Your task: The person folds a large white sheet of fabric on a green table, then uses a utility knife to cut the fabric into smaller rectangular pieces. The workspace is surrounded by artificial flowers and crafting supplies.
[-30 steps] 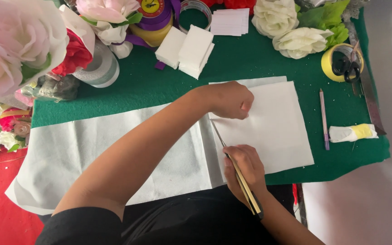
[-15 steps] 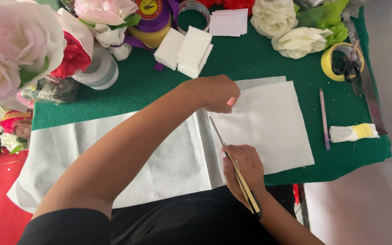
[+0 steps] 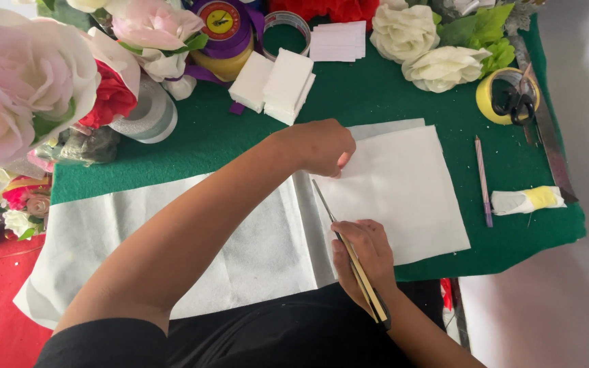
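A long white fabric sheet lies across the green felt table, its right end folded into a square flap. My left hand reaches across and presses down on the flap's upper left part, fingers curled. My right hand grips a thin blade with a yellow and black handle, its tip resting along the fold line at the flap's left edge.
Stacks of small white squares sit at the back. Artificial flowers, tape rolls, a purple ribbon spool, a pencil, scissors on a yellow tape roll and a metal ruler ring the sheet.
My left hand has slid left across the folded flap, from near its middle to its upper left. The right hand and blade stay nearly where they were.
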